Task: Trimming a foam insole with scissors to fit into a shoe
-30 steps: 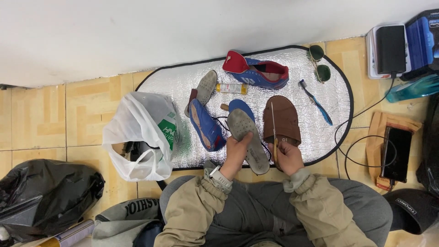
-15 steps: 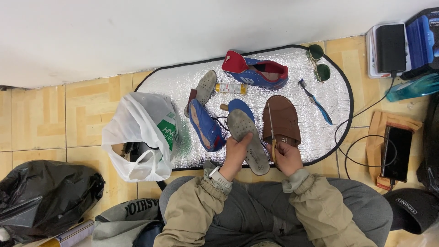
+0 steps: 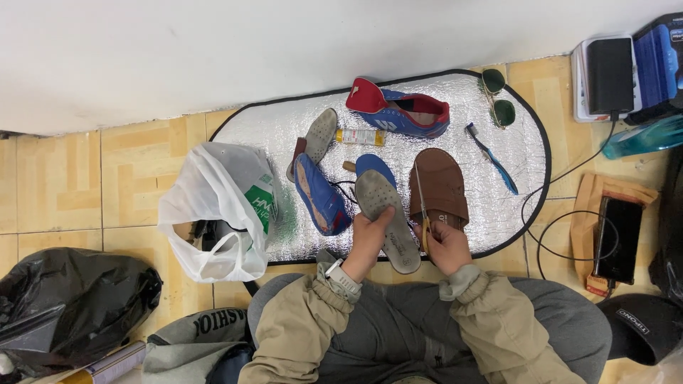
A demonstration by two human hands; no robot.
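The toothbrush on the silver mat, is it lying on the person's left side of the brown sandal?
No, the blue toothbrush lies on the silver mat to the right of the brown sandal, toward the sunglasses.

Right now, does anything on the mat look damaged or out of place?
Yes. The blue shoe by the left hand lies on its side with its inside bare, and its grey insole is out, held in that hand. Another loose insole lies above it. The right hand holds scissors over the brown sandal.
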